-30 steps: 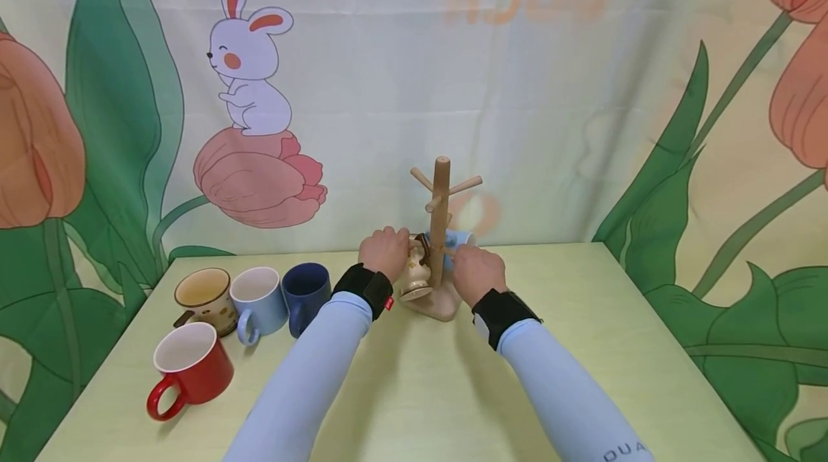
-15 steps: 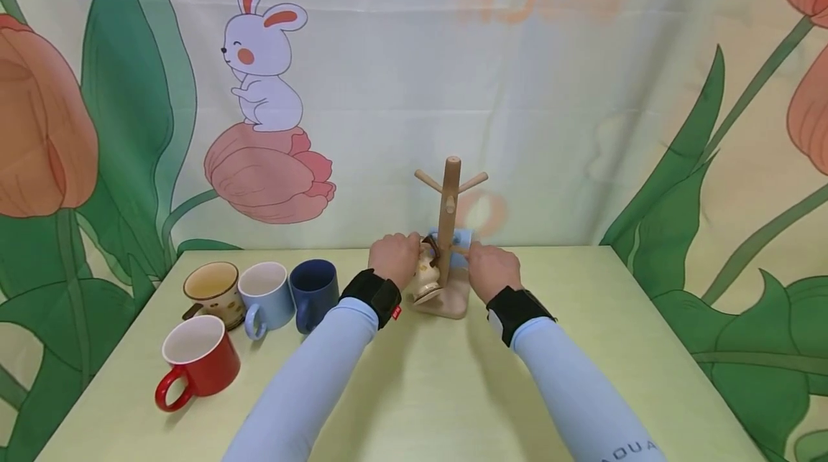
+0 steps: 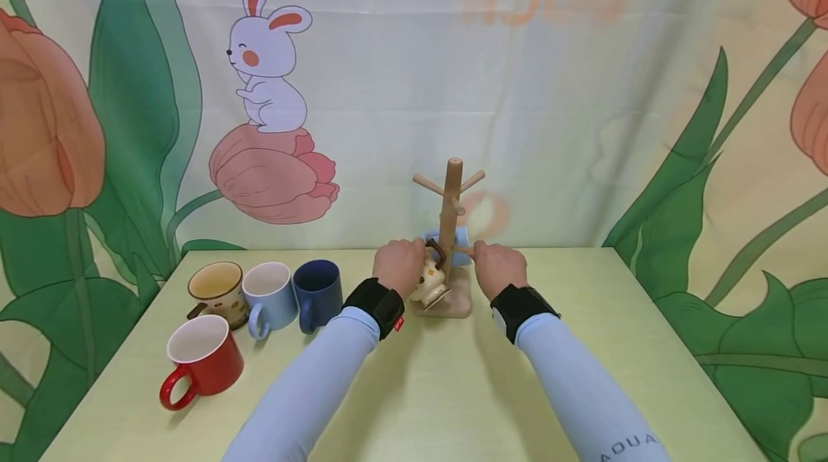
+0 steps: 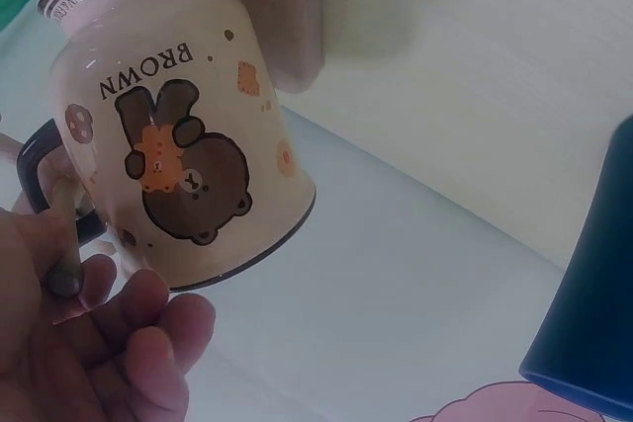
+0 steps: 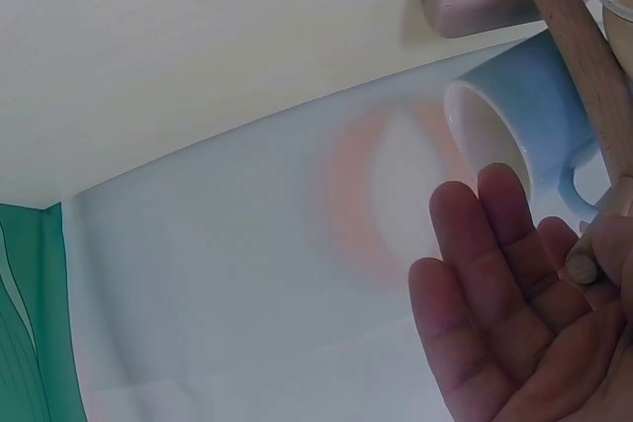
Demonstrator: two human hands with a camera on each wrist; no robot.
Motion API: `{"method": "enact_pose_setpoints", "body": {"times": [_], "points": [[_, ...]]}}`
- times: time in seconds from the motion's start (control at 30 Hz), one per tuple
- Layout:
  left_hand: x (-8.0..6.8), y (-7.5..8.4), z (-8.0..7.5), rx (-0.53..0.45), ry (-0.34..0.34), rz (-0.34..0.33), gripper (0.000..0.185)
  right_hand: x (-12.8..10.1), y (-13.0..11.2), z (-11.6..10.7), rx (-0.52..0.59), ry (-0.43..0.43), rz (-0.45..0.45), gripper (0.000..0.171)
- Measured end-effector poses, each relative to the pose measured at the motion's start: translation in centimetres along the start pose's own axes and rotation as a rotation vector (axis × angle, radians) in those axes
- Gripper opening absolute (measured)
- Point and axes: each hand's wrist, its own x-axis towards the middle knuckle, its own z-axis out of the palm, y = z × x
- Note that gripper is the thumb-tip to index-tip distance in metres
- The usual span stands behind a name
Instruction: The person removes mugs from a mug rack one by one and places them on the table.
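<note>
A wooden mug tree (image 3: 451, 214) stands at the back of the table. On one lower peg (image 4: 65, 269) a cream mug (image 4: 188, 126) with a brown bear print and dark handle hangs bottom up and tilted. My left hand (image 3: 399, 268) pinches that peg's end, beside the mug's handle. With thumb and index finger my right hand (image 3: 501, 271) pinches another lower peg (image 5: 582, 266), its other fingers extended. Behind the post hangs a light blue mug (image 5: 534, 111), partly hidden in the head view.
At the table's left stand a cream-and-brown mug (image 3: 226, 307), a second light blue mug (image 3: 274, 304), a dark blue mug (image 3: 320, 297) and a red mug (image 3: 213, 365). A printed curtain (image 3: 388, 88) hangs right behind the table.
The mug tree has turned: its front upper peg has swung from left of the post to the right. The cream mug has turned with it. Both hands keep their pinch on the pegs.
</note>
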Motion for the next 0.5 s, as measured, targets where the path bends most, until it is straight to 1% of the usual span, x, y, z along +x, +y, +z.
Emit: {"method": "enact_pose_setpoints", "body": {"times": [0.17, 0.5], "points": [[-0.24, -0.05, 0.25, -0.034, 0.063, 0.017, 0.029, 0.24, 0.07, 0.15, 0.003, -0.013, 0.010, 0.026], [-0.60, 0.27, 0.12, -0.061, 0.071, 0.024, 0.027, 0.60, 0.17, -0.02, 0.017, -0.054, 0.026, 0.026]]}}
